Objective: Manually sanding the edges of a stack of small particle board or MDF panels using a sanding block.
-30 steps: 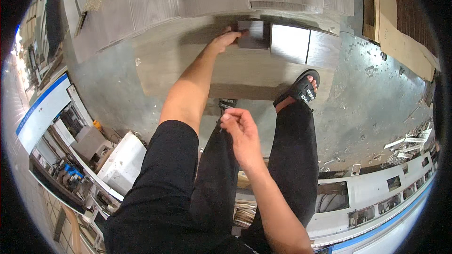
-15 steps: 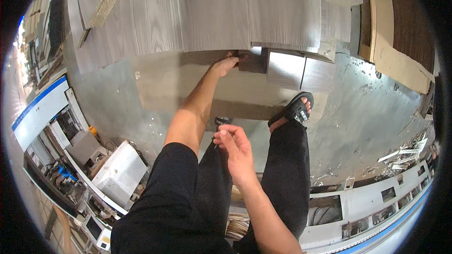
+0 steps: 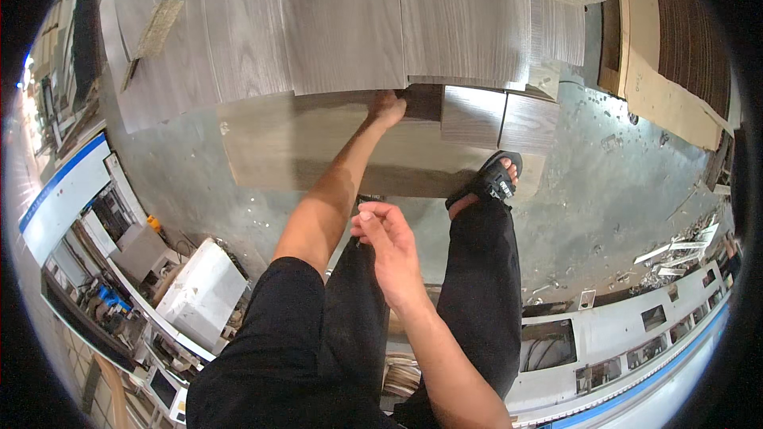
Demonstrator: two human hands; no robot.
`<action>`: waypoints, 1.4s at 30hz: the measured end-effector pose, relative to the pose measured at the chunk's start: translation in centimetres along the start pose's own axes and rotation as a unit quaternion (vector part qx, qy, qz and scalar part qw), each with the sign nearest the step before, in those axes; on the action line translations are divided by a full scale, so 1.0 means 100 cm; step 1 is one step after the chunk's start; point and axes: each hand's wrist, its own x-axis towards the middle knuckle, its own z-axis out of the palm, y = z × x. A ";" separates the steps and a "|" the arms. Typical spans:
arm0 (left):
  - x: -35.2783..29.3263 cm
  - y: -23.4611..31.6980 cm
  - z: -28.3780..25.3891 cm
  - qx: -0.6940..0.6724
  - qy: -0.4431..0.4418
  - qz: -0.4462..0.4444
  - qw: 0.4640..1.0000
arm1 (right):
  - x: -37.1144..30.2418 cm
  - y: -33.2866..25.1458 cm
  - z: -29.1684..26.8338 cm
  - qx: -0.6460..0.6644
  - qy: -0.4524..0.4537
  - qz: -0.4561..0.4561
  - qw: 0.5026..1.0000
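Note:
My left hand (image 3: 387,110) reaches down to the front edge of the stacked grey wood-grain panels (image 3: 346,24). Its fingers are curled at the left end of a small shaded board (image 3: 424,103), which sits just below that edge; the fingertips are partly hidden in shadow. To the right of this board lie two small grey wood-grain pieces (image 3: 473,115), side by side on a long board (image 3: 318,143) on the floor. Held above my legs, my right hand (image 3: 391,250) has its thumb and fingers pinched together; a small dark bit shows at the fingertips, too small to name.
My sandalled foot (image 3: 497,179) stands at the long board's right end. At the left is an opened machine (image 3: 203,290); a long white machine frame (image 3: 620,349) runs along the lower right. Scraps (image 3: 683,254) litter the floor, and brown stacked boards (image 3: 691,40) stand at far right.
The view has shifted a little, moving the panels left. A bright strip above the small shaded board no longer shows. My left hand stays by that board; my right hand is still pinched.

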 end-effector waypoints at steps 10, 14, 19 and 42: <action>0.016 0.006 -0.012 0.106 -0.034 -0.003 0.994 | 0.004 -0.006 -0.003 0.021 0.007 -0.014 1.000; 0.028 0.001 -0.018 0.036 0.049 0.072 0.996 | 0.005 -0.001 -0.003 0.067 0.021 -0.010 0.997; 0.031 -0.052 -0.009 -0.026 0.105 0.055 0.993 | 0.012 0.010 -0.007 0.074 0.009 -0.057 0.996; -0.485 -0.072 -0.114 -0.052 -0.236 0.112 0.964 | -0.346 0.064 -0.122 -0.189 0.406 -0.373 0.813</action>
